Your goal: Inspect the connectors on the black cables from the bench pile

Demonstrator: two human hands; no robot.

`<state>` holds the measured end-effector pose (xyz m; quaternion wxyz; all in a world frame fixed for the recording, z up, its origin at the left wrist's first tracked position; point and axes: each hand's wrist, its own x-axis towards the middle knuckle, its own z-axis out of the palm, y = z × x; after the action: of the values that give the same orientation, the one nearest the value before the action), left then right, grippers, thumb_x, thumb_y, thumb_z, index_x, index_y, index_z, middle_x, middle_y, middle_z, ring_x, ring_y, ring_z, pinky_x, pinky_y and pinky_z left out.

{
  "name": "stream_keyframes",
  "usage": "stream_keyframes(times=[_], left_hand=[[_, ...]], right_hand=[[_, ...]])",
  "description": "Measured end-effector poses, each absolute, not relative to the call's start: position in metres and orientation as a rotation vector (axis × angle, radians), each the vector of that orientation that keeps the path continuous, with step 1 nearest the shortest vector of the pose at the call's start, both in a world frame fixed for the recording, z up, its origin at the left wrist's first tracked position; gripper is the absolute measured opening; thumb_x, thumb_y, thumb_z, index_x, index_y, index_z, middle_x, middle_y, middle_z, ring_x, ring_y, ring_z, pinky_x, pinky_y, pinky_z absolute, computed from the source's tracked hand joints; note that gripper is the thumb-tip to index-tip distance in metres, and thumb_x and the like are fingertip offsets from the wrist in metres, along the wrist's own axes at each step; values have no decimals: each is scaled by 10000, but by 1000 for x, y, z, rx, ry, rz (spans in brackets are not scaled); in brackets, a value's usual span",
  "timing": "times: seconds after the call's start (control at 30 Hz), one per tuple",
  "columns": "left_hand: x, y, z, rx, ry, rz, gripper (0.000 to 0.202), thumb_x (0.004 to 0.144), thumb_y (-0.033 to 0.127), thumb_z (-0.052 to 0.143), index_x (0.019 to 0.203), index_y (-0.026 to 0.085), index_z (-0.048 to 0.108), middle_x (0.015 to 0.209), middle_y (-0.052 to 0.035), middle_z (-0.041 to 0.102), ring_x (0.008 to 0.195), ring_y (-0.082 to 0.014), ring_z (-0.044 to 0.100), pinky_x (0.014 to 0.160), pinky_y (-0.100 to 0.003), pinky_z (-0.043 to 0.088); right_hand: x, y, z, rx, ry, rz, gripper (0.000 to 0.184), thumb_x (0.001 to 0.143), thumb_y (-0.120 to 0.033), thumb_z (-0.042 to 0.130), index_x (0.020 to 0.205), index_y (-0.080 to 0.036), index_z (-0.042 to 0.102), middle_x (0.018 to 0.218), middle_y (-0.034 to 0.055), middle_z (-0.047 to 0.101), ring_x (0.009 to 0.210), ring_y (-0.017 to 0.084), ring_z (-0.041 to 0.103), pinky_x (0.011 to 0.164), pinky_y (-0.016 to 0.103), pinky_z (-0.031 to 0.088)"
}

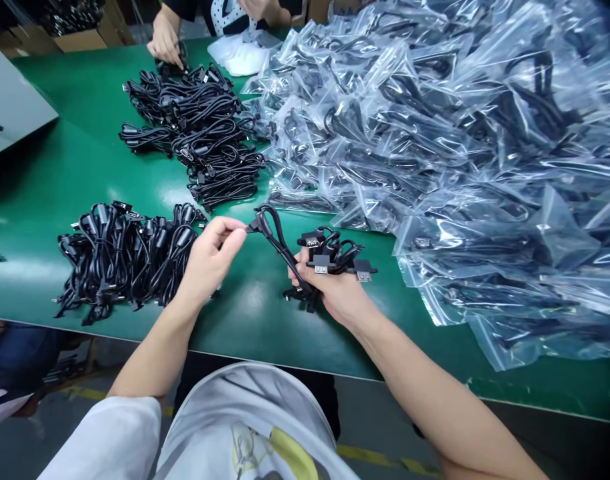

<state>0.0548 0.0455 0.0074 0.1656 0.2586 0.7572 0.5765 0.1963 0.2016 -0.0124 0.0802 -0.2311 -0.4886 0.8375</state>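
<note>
Head view: left hand point(207, 259) pinches thin black cable point(277, 241); right hand point(335, 297) clutches black USB-plug cable bundle point(332, 252).

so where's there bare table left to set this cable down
Bare green tabletop lies left of the upper black cable pile and above the lower-left pile. Another strip runs along the front edge, below your right hand. Crowded: the right side, heaped with bagged cables.
</note>
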Motion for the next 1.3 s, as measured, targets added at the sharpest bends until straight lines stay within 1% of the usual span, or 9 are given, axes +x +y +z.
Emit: stream_keyframes(times=[0.1, 0.2, 0.33, 0.5, 0.63, 0.87, 1.07, 1.2, 1.3], left_hand=[[51, 46, 4, 680, 1963, 1808, 335, 784, 437, 763, 993, 195, 661, 965, -33, 661, 894, -156, 603, 831, -261, 489], [50, 48, 0, 630, 1793, 1881, 387, 685, 429, 855, 911, 193, 648, 915, -21, 649, 864, -148, 603, 834, -263, 505], [50, 49, 2, 743, 1743, 1907, 367, 661, 439, 882, 854, 190, 694, 938, -29, 630, 904, -158, 593, 860, -274, 502], [52, 48, 5, 788, 1629, 1847, 419, 582, 498, 918, 733, 171, 705, 879, -26, 596, 810, -148, 564, 741, -256, 482], [54, 49, 1, 713, 1556, 1897, 349, 614, 461, 912, 726, 180, 738, 828, -17, 596, 796, -141, 569, 775, -259, 481], [57, 48, -2, 702, 1510, 1857, 296, 785, 488, 791, 875, 208, 759, 942, -43, 658, 932, -180, 618, 938, -327, 501], [58, 52, -3, 606, 1416, 1965, 451, 596, 428, 937, 868, 217, 646, 736, 49, 625, 727, -114, 612, 866, -310, 540], [57, 54, -2, 574, 1460, 1950, 432, 594, 451, 930, 747, 187, 625, 704, 32, 622, 689, -114, 593, 855, -324, 552], [57, 53, -2, 566, 1471, 1924, 408, 622, 474, 909, 758, 185, 656, 741, 12, 632, 732, -128, 607, 905, -346, 549]], right_hand=[[197, 201, -14, -663, -1559, 2488, 417, 609, -468, 913, 742, -204, 620, 738, -25, 599, 667, 134, 555, 656, 316, 461], [198, 201, -16, -606, -1645, 2514, 401, 630, -470, 901, 730, -198, 624, 734, -19, 596, 656, 135, 552, 644, 318, 456], [199, 200, -15, -651, -1606, 2626, 409, 592, -437, 921, 739, -188, 633, 699, -14, 622, 639, 138, 580, 636, 317, 476], [199, 199, -15, -757, -1474, 2759, 415, 578, -402, 934, 768, -179, 640, 681, 0, 659, 615, 138, 604, 602, 299, 482], [198, 198, -20, -737, -1423, 2800, 400, 596, -393, 930, 782, -180, 647, 652, -1, 665, 599, 141, 605, 578, 288, 470], [197, 199, -17, -720, -1429, 2780, 415, 567, -397, 941, 754, -187, 636, 637, -16, 645, 553, 126, 570, 563, 291, 463], [199, 197, -13, -714, -1450, 2716, 415, 564, -410, 943, 765, -189, 656, 661, -17, 648, 590, 130, 591, 601, 303, 488], [199, 196, -9, -683, -1492, 2708, 417, 571, -432, 935, 748, -191, 644, 648, -16, 642, 584, 132, 586, 614, 314, 495], [199, 197, -7, -677, -1510, 2663, 419, 567, -439, 930, 740, -194, 638, 671, -18, 631, 615, 135, 582, 637, 319, 498]])
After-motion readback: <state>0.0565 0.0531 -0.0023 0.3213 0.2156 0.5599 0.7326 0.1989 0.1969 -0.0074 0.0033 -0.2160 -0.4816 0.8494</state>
